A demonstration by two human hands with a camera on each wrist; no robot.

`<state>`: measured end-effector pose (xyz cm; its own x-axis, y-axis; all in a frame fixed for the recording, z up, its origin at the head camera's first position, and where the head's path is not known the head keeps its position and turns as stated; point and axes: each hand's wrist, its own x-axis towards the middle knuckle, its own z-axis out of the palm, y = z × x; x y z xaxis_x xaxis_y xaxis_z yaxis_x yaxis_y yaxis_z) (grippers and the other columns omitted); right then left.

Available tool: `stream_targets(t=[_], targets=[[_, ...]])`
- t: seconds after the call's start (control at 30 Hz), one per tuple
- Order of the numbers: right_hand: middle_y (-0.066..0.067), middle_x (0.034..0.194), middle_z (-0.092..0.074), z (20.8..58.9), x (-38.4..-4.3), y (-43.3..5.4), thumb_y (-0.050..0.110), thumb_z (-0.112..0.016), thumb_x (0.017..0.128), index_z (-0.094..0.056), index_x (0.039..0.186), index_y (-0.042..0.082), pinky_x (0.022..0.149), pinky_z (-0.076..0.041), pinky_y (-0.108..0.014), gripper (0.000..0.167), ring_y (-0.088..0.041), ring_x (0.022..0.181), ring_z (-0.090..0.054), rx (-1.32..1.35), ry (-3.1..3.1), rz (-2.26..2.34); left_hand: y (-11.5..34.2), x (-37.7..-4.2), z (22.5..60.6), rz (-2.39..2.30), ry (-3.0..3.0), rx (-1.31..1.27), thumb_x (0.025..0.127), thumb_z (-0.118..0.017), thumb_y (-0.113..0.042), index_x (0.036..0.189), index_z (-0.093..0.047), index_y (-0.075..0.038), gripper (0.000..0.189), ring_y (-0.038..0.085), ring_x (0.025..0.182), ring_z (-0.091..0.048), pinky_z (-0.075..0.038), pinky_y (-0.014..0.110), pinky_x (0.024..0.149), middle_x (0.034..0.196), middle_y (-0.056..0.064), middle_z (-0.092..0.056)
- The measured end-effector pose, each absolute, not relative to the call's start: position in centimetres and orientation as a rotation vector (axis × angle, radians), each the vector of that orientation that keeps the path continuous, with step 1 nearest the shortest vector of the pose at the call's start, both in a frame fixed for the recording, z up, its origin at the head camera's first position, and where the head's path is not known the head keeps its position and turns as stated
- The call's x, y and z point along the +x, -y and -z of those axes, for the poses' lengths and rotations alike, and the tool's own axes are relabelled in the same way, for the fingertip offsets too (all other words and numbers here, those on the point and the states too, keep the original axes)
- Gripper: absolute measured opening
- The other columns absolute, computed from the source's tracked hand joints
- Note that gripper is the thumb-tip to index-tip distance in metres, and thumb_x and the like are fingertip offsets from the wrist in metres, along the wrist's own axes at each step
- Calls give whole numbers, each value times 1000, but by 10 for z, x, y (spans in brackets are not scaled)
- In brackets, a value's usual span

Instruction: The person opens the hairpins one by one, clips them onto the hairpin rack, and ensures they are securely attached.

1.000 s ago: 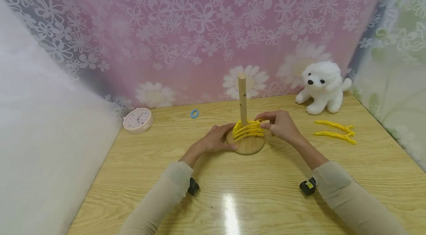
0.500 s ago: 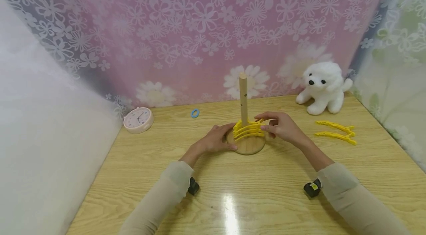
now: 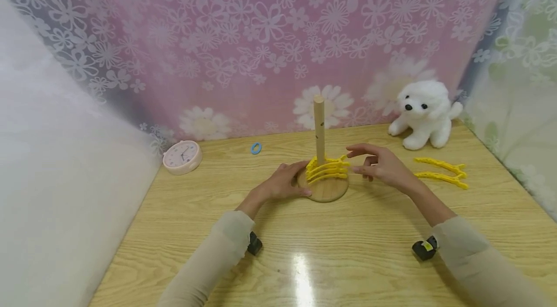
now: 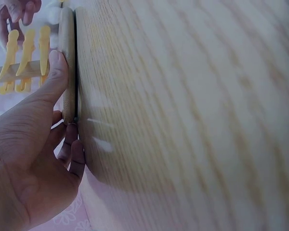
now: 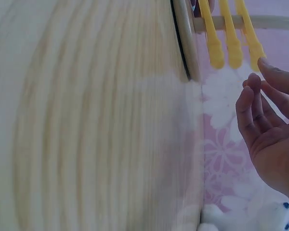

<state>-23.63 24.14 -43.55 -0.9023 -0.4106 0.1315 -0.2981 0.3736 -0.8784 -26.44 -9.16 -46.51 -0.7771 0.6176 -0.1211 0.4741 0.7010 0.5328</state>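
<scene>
A wooden stand (image 3: 319, 133) rises upright from a round base. My left hand (image 3: 282, 182) grips the base's rim; in the left wrist view its thumb lies over the top edge and its fingers are at the side. Curved yellow plastic pieces with forked ends (image 3: 331, 169) are stacked round the bottom of the post, three of them showing in the right wrist view. Just right of the stack, my right hand (image 3: 382, 168) holds nothing. In the right wrist view its thumb tip is close to the end of the outermost yellow piece (image 5: 254, 50).
Two loose yellow pieces (image 3: 444, 178) lie on the table right of my right hand. A white plush dog (image 3: 424, 113) sits behind them. Towards the back left are a blue ring (image 3: 252, 150) and a pink clock (image 3: 183, 168). A flowered curtain (image 3: 252, 55) hangs behind the table.
My right hand has let go of the top yellow piece, spread its fingers and moved right, away from the stack. The left hand stays at the base.
</scene>
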Motion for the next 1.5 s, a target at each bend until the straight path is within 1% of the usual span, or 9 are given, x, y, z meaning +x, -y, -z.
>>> stream_targets(t=[0.2,0.4,0.5,0.7,0.83,0.93,1.13,1.33,1.5], targets=[[-26,140,-57,439,-227,-272,13,-70,101,-50,154,13,60,-55,-43,57,-38,70,-63,-595,-2522,1569,89,-265,467,-688,-2626,857,92,-74,-55,167,-25,-28,93,25,135,-39,-37,44,112,167,-1,-35],[-25,139,-56,444,-218,-303,23,-69,103,-49,153,12,61,-56,-40,56,-35,73,-65,-513,-2577,1529,89,-265,465,-690,-2630,847,92,-75,-55,167,-25,-28,93,25,135,-39,-37,44,112,167,-1,-35],[-18,136,-59,446,-213,-317,24,-70,102,-49,153,10,60,-55,-39,56,-33,72,-65,-483,-2596,1518,89,-264,465,-695,-2628,847,92,-75,-54,167,-25,-28,94,25,134,-40,-37,44,112,167,-1,-35],[13,127,-63,450,-201,-346,19,-70,102,-49,152,6,59,-54,-38,55,-29,71,-66,-424,-2640,1502,90,-261,465,-711,-2623,844,91,-76,-54,166,-26,-28,94,24,132,-41,-38,44,111,167,-2,-37],[26,121,-61,448,-195,-367,18,-70,102,-54,147,9,57,-53,-37,48,-27,70,-64,-373,-2711,1457,90,-261,466,-702,-2629,858,91,-76,-55,166,-26,-29,94,23,132,-41,-38,43,110,166,-3,-37],[28,119,-61,446,-193,-382,19,-70,102,-55,145,9,57,-53,-36,47,-26,70,-63,-319,-2747,1426,90,-263,467,-699,-2638,874,91,-76,-55,166,-26,-29,93,23,132,-41,-38,43,110,166,-3,-38],[27,113,-60,452,-186,-410,27,-71,101,-50,147,1,57,-53,-36,57,-22,72,-64,-186,-2780,1346,91,-263,466,-714,-2633,877,91,-76,-54,166,-26,-30,93,23,131,-42,-39,44,110,166,-3,-38],[37,107,-54,461,-178,-430,33,-72,101,-51,146,-1,57,-53,-36,60,-19,72,-64,-65,-2823,1289,92,-263,466,-723,-2629,877,91,-77,-54,166,-26,-30,93,23,129,-42,-39,43,109,166,-2,-39],[12,98,-64,463,-174,-440,34,-70,102,-50,144,-3,55,-48,-35,60,-20,65,-58,4,-2831,1241,91,-265,466,-717,-2628,876,91,-77,-54,166,-26,-30,94,24,130,-41,-38,44,110,167,-2,-37]])
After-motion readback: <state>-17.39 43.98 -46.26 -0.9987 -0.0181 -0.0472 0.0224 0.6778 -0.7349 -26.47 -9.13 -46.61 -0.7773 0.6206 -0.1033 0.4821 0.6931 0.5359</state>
